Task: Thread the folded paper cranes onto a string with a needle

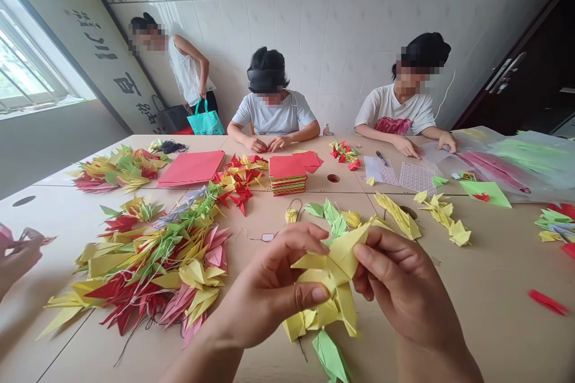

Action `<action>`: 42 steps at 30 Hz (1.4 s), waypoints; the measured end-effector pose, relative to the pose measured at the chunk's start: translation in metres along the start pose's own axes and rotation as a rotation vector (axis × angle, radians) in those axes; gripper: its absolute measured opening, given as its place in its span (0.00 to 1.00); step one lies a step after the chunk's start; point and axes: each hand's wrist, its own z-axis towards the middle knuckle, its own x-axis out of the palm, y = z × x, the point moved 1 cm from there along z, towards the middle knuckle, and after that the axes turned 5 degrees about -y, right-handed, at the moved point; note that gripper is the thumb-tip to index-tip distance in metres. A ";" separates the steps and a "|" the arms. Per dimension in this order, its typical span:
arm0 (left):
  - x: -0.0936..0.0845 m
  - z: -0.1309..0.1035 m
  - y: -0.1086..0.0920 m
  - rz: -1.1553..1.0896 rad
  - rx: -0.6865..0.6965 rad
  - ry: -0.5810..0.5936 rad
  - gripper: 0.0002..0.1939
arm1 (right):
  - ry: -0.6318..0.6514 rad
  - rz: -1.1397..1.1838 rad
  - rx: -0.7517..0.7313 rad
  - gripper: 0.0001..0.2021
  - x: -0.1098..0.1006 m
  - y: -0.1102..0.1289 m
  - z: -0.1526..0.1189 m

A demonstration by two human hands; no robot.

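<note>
Between both hands, a yellow folded-paper crane (336, 266) is held above the table. My left hand (278, 281) pinches its left side with thumb and fingers. On the right, my right hand (395, 275) grips a pointed yellow flap between thumb and curled fingers. Below and partly hidden by the hands lie more yellow paper cranes (296, 324) and a green folded-paper piece (331, 356). Just beyond the hands, green folded cranes (335, 218) and a row of yellow cranes (399, 215) rest on the table.
Strings of colourful paper cranes (171, 263) cover the left. Behind stand a stack of square paper (287, 176) and red sheets (192, 167). Two people sit opposite; another stands with a teal bag (205, 119). Someone else's hand (20, 257) reaches in at the left edge.
</note>
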 end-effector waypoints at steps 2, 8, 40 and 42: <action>-0.001 -0.001 -0.002 0.020 -0.011 0.058 0.12 | 0.013 -0.030 -0.001 0.10 0.000 0.001 0.000; -0.002 -0.004 -0.009 0.096 -0.121 0.168 0.10 | 0.038 -0.102 0.019 0.12 0.002 0.001 0.001; -0.009 0.006 -0.004 -0.573 -0.131 -0.070 0.17 | -0.022 -0.296 -0.258 0.05 0.011 -0.002 -0.002; -0.010 0.006 -0.004 -0.582 -0.134 -0.099 0.17 | -0.026 -0.337 -0.275 0.05 0.011 -0.004 -0.003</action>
